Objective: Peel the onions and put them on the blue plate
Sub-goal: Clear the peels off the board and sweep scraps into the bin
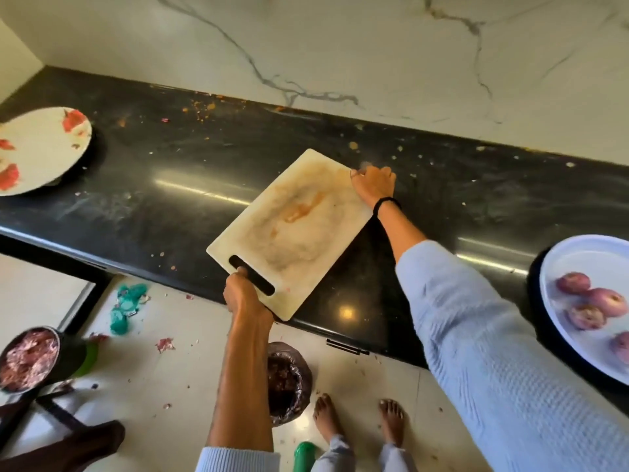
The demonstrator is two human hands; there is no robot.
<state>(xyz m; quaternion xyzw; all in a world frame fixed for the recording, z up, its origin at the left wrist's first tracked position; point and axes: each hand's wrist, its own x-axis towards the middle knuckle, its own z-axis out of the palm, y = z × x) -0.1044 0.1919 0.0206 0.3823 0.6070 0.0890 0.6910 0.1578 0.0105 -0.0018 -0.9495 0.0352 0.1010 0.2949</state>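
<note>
Head view: a person stands barefoot at a black table (136, 185), both hands on a stained white cutting board (292, 229). The left hand (245, 294) curls its fingers through the board's handle slot. The right hand (374, 185) grips the far corner, fingers folded over the edge.

Four peeled onions (589, 301) lie on the blue plate (578, 253) at the table's right end, well apart from the board. No unpeeled onion is in sight, so the peeling looks finished or nearly so. The step in hand appears to be clearing the board.

The handle corner juts past the table's front edge, roughly above a lined bin (287, 379) of peelings on the floor. Whether the board is lifted or lying flat cannot be told. If scraps are to go into the bin, the next move calls for a firm hold at both ends and a tip towards that overhanging corner.

Bare table lies open on both sides, towards a flowered plate (37, 151) at the left and towards the blue plate. The marble wall closes off the back. The blue plate sits close to the front edge, so a wide swing to the right could knock it.
</note>
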